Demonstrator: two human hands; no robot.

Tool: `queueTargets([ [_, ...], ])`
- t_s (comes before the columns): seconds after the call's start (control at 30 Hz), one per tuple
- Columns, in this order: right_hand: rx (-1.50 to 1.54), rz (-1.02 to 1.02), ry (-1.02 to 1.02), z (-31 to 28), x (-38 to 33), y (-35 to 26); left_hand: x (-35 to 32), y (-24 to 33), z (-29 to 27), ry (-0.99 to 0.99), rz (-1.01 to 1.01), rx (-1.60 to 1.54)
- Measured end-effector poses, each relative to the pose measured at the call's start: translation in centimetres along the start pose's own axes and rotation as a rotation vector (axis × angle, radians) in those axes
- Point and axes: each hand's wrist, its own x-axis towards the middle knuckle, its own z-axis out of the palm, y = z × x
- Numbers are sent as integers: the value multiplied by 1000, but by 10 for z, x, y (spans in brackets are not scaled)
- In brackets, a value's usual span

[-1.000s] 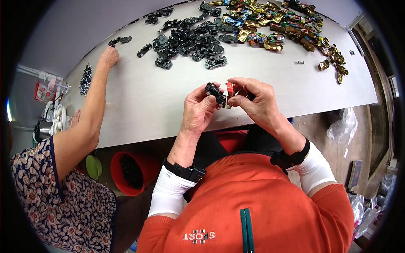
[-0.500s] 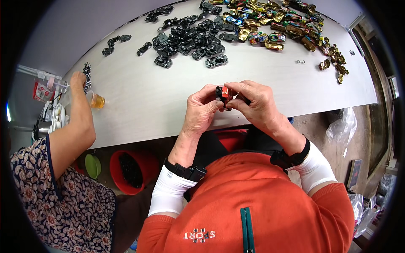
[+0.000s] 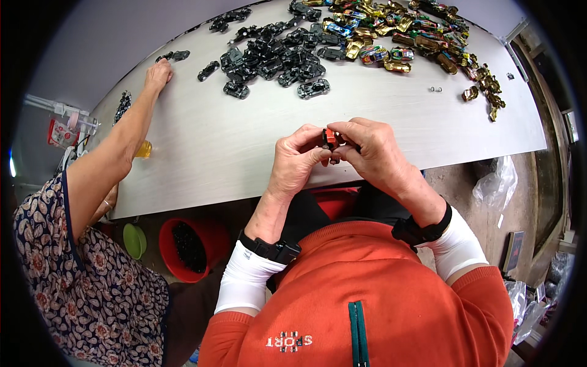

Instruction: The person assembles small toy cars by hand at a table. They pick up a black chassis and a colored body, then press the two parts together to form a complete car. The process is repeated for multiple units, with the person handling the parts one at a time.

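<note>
A small red toy car (image 3: 331, 138) with a black underside is pinched between my left hand (image 3: 298, 160) and my right hand (image 3: 374, 154), just above the near edge of the grey table (image 3: 208, 147). Both hands close their fingertips on it, and most of the car is hidden by my fingers. A pile of black toy car chassis (image 3: 275, 58) lies at the far middle of the table. A heap of shiny coloured car bodies (image 3: 403, 43) lies at the far right.
A co-worker in a patterned top sits at the left, a hand (image 3: 158, 74) reaching to black parts (image 3: 172, 56) on the far left of the table. A red bucket (image 3: 186, 248) and a green bowl (image 3: 133, 240) stand below the table edge. A small screw (image 3: 435, 89) lies loose.
The co-worker's arm has swung from the table's left edge back out to the black parts at the far left. My hands have turned the red car slightly between the fingertips.
</note>
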Motion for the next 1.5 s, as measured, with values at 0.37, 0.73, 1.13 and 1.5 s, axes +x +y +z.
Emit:
queueTargets([
  [0.37,-22,-61,-49,-1,8,-2,-3,-2,3,79,-26,-223],
  [0.73,206,-41,-40,3,5,0,-3,-1,-1,44,12,-241],
  [1.13,227,-99,-43,7,5,3,-4,7,9,46,25,-208],
  [1.5,257,-17,-43,5,7,-4,-8,11,2,-9,73,-133],
])
